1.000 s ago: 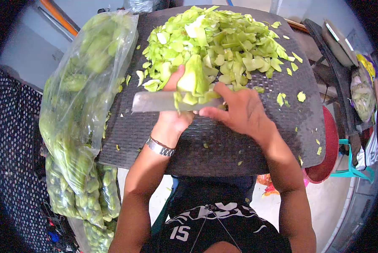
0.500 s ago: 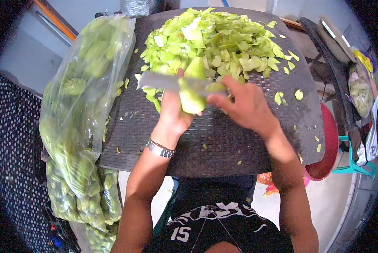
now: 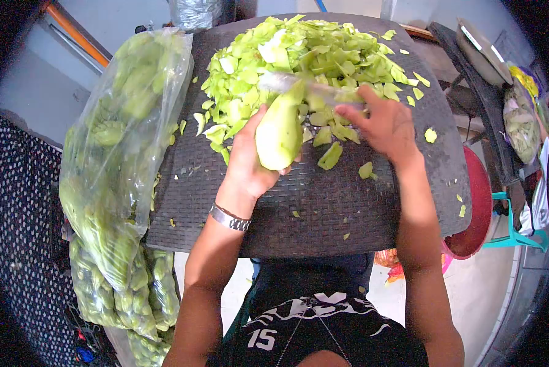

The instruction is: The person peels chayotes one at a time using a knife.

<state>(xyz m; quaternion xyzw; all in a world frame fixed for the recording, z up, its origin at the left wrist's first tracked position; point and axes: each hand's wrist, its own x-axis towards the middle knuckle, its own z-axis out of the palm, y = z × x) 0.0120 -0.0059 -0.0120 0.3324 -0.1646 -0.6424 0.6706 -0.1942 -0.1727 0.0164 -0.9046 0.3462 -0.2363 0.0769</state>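
My left hand (image 3: 250, 159) is wrapped round a pale green, pear-shaped vegetable (image 3: 278, 134), partly peeled, its narrow end pointing away from me. My right hand (image 3: 381, 125) grips a knife (image 3: 323, 92) by the handle. The broad blade, blurred by motion, lies across the vegetable's far tip. Beyond both hands a large heap of green peelings (image 3: 336, 55) covers the far part of the dark woven-pattern table (image 3: 323, 214). One loose peeling (image 3: 330, 156) lies between the hands, near the heap's front edge.
A big clear plastic bag (image 3: 121, 134) of green vegetables lies along the table's left edge. More filled bags (image 3: 124, 300) stand below it. On the right are a red tub (image 3: 475, 208), a teal stool (image 3: 516, 235) and a dark shelf (image 3: 476, 98) with a basin (image 3: 482, 52).
The knife has moved from across the vegetable's middle to its far tip. My right hand has shifted away and to the right. A peeling now lies in front of the heap.
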